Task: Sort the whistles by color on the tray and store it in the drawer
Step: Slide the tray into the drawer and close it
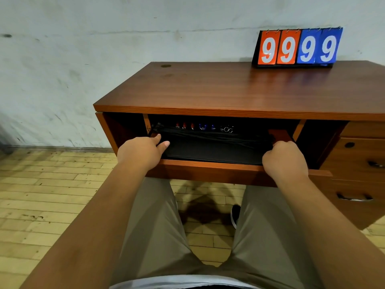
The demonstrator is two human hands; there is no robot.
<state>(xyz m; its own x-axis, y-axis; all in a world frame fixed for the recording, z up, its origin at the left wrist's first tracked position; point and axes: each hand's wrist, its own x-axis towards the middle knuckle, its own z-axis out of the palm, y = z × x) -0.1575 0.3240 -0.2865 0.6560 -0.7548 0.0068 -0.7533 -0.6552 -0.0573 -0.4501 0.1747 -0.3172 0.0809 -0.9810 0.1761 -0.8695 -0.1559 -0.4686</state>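
A black tray (214,150) lies inside the pulled-out wooden drawer (208,170) under the desk top. Along the tray's far edge stand whistles in colour groups: red whistles (184,125) at the left, blue whistles (205,127) in the middle, and dark ones with metal rings (227,129) at the right. My left hand (143,152) grips the tray's left side, thumb on its surface. My right hand (284,158) is closed on the tray's right edge. The tray's far part is half hidden in shadow under the desk.
A wooden desk (239,90) stands against a pale wall, with a red and blue flip scoreboard (296,47) reading 9999 at its back right. Closed drawers with handles (354,197) are at the right. My legs and a tiled floor lie below.
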